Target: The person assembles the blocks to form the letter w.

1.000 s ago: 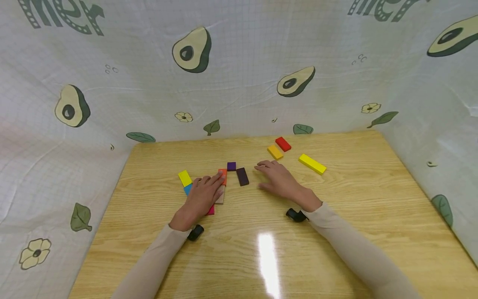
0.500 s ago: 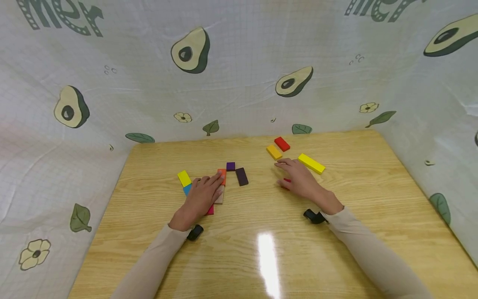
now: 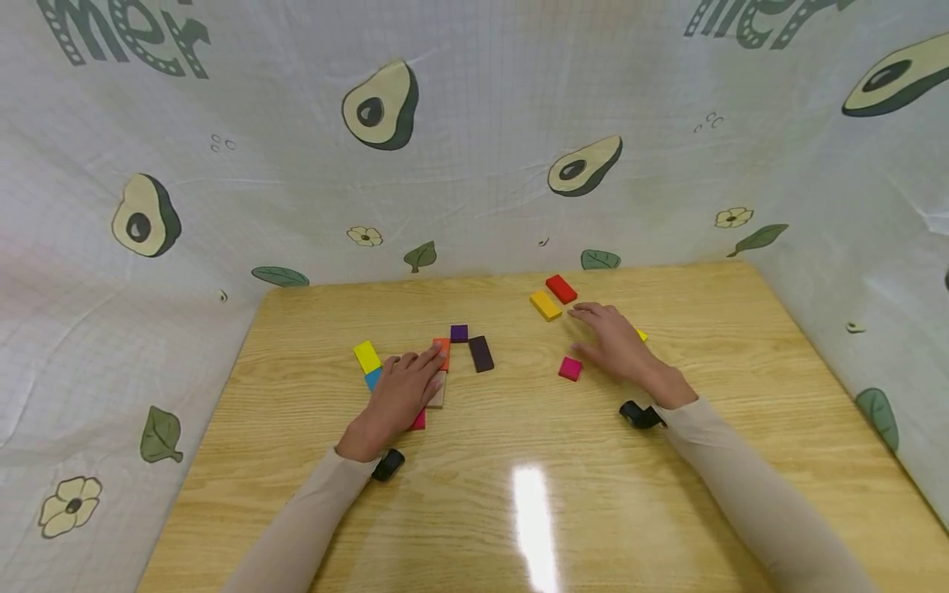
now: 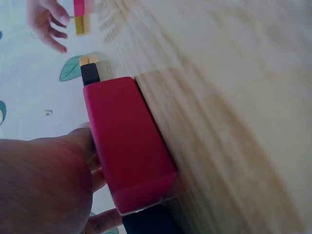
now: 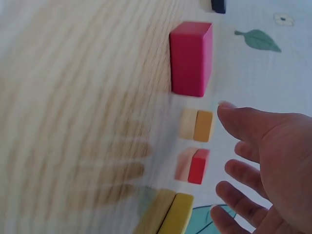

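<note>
My left hand (image 3: 401, 392) lies over a cluster of flat blocks, its fingertips resting on an orange-red block (image 3: 442, 347). A beige block (image 3: 437, 391), a blue block (image 3: 373, 378) and a magenta block (image 3: 418, 421) show around it; the left wrist view has a magenta block (image 4: 129, 141) large beside this hand. My right hand (image 3: 617, 347) hovers with spread, relaxed fingers and holds nothing. Just left of it lies a small magenta block (image 3: 570, 368), also seen in the right wrist view as a magenta block (image 5: 190, 59). A long yellow block (image 3: 642, 335) is mostly hidden behind the right hand.
A dark block (image 3: 481, 353) and a small purple block (image 3: 459, 333) lie right of the cluster, a yellow block (image 3: 366, 357) at its upper left. Farther back are an orange block (image 3: 545, 305) and a red block (image 3: 561, 288), near the patterned cloth (image 3: 482, 198) behind the wooden table (image 3: 474, 511).
My right hand has moved right, uncovering the small magenta block and covering most of the long yellow one. My left hand has stayed on the cluster.
</note>
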`<state>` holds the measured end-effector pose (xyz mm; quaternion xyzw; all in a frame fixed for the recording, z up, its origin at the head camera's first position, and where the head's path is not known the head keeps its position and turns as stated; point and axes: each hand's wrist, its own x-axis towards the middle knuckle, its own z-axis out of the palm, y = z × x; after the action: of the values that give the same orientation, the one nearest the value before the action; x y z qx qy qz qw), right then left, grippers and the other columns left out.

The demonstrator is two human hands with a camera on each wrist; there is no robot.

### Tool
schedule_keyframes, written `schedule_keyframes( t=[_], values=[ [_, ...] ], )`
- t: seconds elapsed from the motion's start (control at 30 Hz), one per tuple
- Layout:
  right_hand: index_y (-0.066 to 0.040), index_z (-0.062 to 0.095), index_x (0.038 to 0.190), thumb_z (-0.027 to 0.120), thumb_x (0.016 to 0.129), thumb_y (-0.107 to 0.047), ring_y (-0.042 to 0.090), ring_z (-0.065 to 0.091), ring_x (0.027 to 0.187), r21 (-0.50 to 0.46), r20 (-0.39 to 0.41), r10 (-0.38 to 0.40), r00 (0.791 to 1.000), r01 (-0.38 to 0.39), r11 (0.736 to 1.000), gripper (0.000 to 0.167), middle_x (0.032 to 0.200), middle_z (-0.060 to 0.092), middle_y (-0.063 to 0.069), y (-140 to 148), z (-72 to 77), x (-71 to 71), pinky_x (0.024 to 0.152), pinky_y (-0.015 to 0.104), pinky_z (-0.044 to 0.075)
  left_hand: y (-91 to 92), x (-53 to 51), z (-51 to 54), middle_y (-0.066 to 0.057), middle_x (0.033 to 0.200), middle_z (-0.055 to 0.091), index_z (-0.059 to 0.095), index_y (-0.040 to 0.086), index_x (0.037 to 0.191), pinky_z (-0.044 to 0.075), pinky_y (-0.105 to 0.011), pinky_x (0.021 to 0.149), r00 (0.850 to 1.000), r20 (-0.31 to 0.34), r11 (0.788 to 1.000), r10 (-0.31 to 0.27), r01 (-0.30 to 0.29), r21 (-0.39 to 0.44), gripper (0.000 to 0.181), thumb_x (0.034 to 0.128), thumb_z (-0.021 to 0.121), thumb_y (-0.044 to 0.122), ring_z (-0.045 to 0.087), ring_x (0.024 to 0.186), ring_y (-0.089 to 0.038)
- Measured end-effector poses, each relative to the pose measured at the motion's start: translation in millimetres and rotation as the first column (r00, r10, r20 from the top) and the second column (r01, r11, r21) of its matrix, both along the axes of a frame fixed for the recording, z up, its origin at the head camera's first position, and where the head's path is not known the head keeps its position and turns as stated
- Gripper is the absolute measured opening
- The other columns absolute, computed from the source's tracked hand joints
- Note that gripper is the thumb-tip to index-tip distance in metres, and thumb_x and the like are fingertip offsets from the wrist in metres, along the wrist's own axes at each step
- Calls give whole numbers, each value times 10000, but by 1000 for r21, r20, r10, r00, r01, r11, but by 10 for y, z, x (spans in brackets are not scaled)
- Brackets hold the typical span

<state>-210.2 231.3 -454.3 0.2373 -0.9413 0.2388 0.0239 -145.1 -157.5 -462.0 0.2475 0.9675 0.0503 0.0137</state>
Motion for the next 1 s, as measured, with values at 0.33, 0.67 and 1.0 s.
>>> schedule_keyframes(
  t=[0.33, 0.67, 1.0],
  values=[
    [72, 522, 1508, 765, 975, -98, 504, 448, 1408, 54, -6, 63, 998, -63, 997, 610, 1561, 481, 294, 48, -56, -246, 1187, 637, 342, 6, 11, -12, -115, 1646, 461, 511, 61, 1576, 373, -596, 1157, 1000, -19, 1000, 4, -3, 23, 517, 1116, 546, 295, 521, 1373, -379],
    [70, 475, 1546, 766, 981, -129, 495, 443, 1399, 110, 14, 128, 992, -129, 986, 666, 1589, 446, 290, 27, -42, -447, 1195, 618, 335, 0, 14, -8, -109, 1647, 461, 511, 60, 1576, 377, -597, 1157, 1000, -23, 1000, 3, -2, 25, 518, 1115, 552, 293, 529, 1367, -376],
    [40, 457, 1574, 767, 984, -149, 497, 404, 1447, 196, -5, 173, 985, -169, 966, 693, 1640, 408, 247, -7, -77, -601, 1206, 640, 311, 5, 21, 12, -118, 1626, 488, 530, 53, 1560, 394, -594, 1136, 999, -35, 1000, -4, 5, 25, 503, 1111, 561, 278, 541, 1349, -378]
  ],
)
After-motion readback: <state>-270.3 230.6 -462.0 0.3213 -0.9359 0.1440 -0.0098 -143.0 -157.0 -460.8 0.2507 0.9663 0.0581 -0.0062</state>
